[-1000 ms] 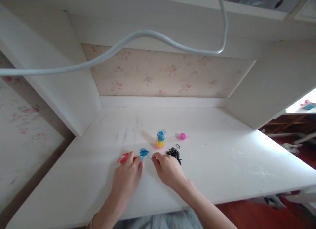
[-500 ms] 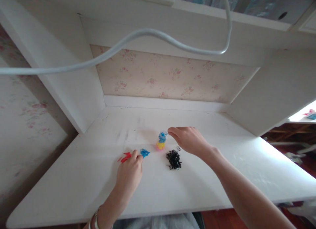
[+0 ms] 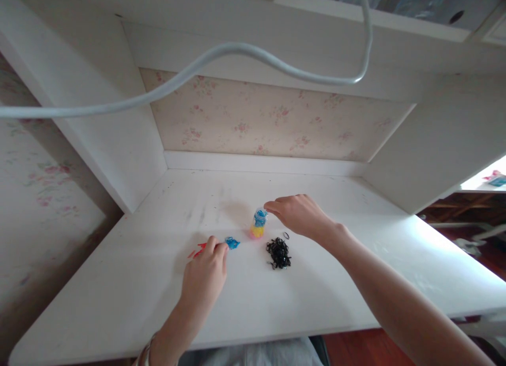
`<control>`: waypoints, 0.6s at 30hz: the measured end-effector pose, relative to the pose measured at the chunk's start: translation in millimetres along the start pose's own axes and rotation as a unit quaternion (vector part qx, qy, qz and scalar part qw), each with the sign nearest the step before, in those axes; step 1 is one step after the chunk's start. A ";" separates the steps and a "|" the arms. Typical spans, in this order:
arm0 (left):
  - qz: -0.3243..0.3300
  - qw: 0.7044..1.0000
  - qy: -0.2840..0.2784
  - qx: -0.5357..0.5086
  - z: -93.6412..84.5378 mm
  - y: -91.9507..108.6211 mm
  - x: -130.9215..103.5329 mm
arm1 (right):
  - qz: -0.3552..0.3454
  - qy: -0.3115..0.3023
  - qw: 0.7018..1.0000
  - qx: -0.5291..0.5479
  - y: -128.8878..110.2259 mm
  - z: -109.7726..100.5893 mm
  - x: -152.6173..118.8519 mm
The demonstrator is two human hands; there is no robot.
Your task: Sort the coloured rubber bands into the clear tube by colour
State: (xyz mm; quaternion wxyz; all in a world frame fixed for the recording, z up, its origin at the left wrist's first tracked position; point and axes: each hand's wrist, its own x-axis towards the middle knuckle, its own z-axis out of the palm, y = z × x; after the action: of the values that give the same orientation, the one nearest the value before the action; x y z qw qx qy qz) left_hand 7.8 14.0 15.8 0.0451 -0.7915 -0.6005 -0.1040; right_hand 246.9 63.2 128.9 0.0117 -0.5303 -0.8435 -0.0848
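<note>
A small clear jar (image 3: pixel 258 225) stands upright on the white desk, with pink, yellow and blue layers inside. My right hand (image 3: pixel 296 212) is at the jar's mouth from the right, fingertips pressed together; whatever they pinch is hidden. Low over the desk, my left hand (image 3: pixel 207 266) has its fingers curled together between the red rubber bands (image 3: pixel 201 248), which it partly covers, and a little pile of blue rubber bands (image 3: pixel 232 243). What sits in its fingertips cannot be made out. In front of the jar lies a heap of black rubber bands (image 3: pixel 279 253), with one loose black band (image 3: pixel 285 235) behind it.
The white desk (image 3: pixel 138 287) has a low back ledge (image 3: pixel 256 162) and side panels at left and right. A thick white cable (image 3: pixel 237 49) hangs across the view above the hands. Overhead is a shelf (image 3: pixel 356 18) with plastic-wrapped things.
My right hand has shifted slightly left, closer over the jar's mouth. My left hand has moved slightly and covers more of the red bands. The view has tilted a little.
</note>
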 end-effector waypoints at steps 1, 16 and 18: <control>0.001 1.000 0.009 -0.009 -0.9 -0.8 1.1 | 0.005 0.005 1.000 0.008 1.1 0.6 -0.6; 0.054 0.966 0.106 -0.231 -55.6 21.2 59.3 | 0.124 0.139 0.897 0.400 -27.7 57.7 -64.3; 0.064 0.963 0.120 -0.231 -55.1 25.9 66.9 | 0.141 0.126 0.878 0.439 -35.5 72.5 -74.3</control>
State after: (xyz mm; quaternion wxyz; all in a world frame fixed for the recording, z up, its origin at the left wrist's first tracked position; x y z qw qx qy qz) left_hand 43.8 59.0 85.5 -0.0607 -0.7988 -0.4983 -0.3315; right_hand 252.6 -6.8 44.6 0.3613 -0.5692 -0.7017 0.2303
